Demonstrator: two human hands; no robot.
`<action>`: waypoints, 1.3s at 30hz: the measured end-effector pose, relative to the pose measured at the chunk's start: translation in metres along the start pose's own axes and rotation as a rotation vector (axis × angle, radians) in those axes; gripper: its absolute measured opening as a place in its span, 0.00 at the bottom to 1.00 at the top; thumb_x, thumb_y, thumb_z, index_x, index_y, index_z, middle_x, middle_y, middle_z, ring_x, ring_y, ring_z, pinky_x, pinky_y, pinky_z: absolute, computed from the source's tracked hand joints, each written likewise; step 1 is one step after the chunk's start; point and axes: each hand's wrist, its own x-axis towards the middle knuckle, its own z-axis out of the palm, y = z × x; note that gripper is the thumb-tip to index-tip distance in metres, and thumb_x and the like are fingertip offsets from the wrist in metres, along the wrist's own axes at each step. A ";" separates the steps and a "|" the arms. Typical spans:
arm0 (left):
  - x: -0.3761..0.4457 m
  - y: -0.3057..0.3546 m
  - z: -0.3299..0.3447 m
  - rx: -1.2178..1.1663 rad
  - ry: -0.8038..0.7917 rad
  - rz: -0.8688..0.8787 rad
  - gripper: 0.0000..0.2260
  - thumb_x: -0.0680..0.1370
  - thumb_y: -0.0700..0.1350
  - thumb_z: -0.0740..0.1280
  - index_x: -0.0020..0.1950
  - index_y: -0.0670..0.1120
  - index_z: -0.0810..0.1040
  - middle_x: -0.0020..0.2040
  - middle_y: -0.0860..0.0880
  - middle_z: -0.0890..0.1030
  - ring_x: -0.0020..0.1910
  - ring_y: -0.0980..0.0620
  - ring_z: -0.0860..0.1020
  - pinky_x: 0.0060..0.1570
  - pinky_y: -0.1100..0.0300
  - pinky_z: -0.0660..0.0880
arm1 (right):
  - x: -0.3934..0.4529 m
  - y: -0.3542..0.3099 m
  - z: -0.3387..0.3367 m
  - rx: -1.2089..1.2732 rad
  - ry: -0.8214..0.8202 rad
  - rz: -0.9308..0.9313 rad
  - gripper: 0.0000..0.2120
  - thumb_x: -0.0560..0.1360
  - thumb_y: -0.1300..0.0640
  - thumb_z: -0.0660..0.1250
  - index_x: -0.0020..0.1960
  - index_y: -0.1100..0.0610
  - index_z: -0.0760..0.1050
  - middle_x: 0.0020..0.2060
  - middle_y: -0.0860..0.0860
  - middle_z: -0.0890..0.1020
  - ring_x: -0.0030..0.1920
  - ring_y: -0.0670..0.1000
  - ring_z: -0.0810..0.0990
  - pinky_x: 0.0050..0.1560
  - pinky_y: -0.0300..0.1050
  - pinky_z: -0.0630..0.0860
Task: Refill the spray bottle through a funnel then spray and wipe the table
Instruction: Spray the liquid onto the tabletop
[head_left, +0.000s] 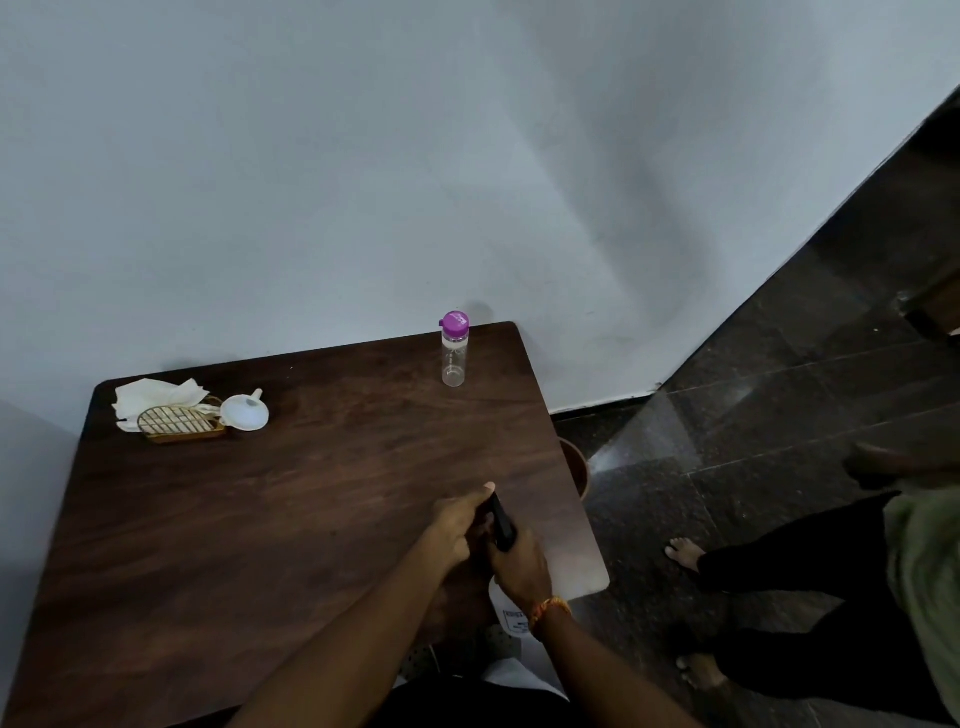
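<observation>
Spray bottle (508, 613) at surface (291, 499) near edge, right hand (519, 564) grip wrapped around it, left hand (457, 522) grip on black nozzle. Funnel (245, 411), tissues (156, 397), clear bottle (454, 349) far back.

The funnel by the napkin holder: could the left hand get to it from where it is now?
Probably yes. Bare table lies between the left hand and the funnel, though that hand is busy on the spray bottle.

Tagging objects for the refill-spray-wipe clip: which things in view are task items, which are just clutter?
Task items: spray bottle, held in right hand, left hand at its black head; funnel; tissues; purple-capped bottle; table.

Clutter: woven holder; bystander's foot.
</observation>
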 end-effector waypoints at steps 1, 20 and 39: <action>-0.002 0.001 0.001 0.032 -0.017 -0.009 0.20 0.74 0.50 0.80 0.57 0.36 0.85 0.57 0.39 0.86 0.52 0.42 0.85 0.50 0.52 0.83 | -0.005 -0.008 -0.005 0.008 0.010 0.016 0.10 0.76 0.49 0.71 0.44 0.56 0.83 0.36 0.53 0.86 0.36 0.54 0.85 0.39 0.62 0.83; 0.014 -0.003 -0.111 0.299 0.304 0.314 0.16 0.86 0.51 0.63 0.42 0.46 0.79 0.42 0.46 0.81 0.43 0.49 0.79 0.54 0.52 0.73 | -0.040 0.033 -0.071 -0.072 0.083 0.187 0.07 0.79 0.48 0.74 0.48 0.51 0.82 0.41 0.50 0.85 0.41 0.51 0.85 0.47 0.54 0.85; -0.020 0.058 -0.142 0.482 0.169 0.652 0.19 0.78 0.40 0.76 0.68 0.51 0.80 0.62 0.58 0.83 0.63 0.65 0.80 0.70 0.53 0.76 | 0.074 -0.193 0.038 0.304 -0.150 -0.440 0.13 0.79 0.62 0.77 0.61 0.52 0.84 0.51 0.47 0.89 0.56 0.49 0.87 0.62 0.53 0.83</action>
